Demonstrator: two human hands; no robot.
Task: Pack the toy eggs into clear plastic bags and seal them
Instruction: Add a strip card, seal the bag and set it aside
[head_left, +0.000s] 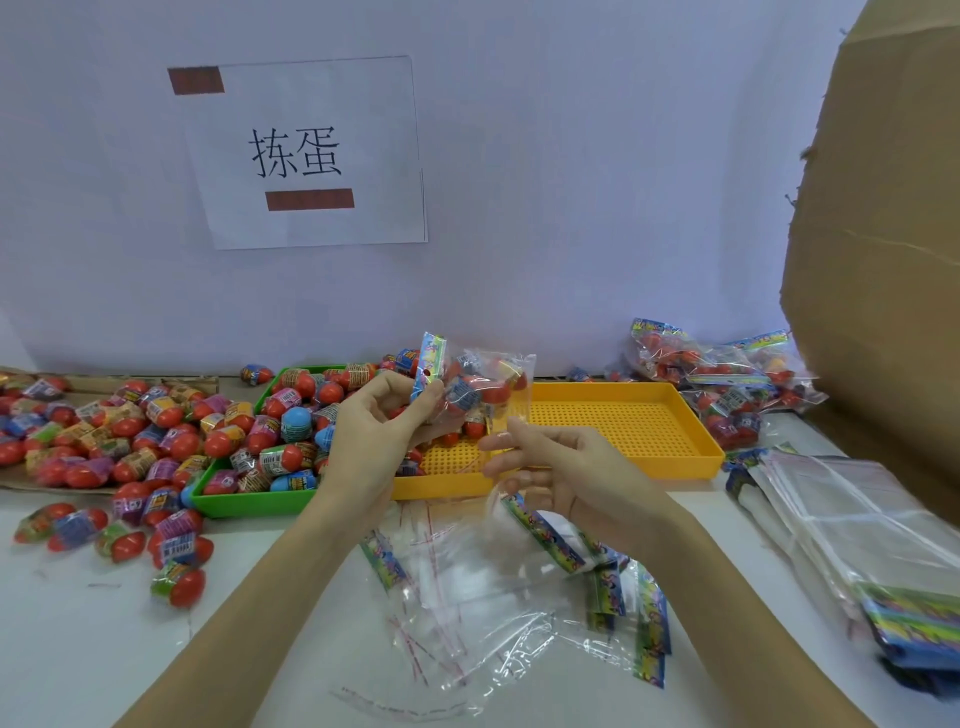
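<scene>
A clear plastic bag filled with several red toy eggs hangs in the air above the trays. My left hand pinches its colourful printed header at the bag's left end. My right hand is just below and right of the bag, fingers curled, pinching a thin clear strip or flap near the bag's lower edge. Loose toy eggs fill a green tray. More eggs lie spread on the table to the left.
An empty yellow perforated tray sits behind my right hand. Packed bags pile at the back right. Empty clear bags lie in front of me, a stack of them at right. A cardboard box stands at right.
</scene>
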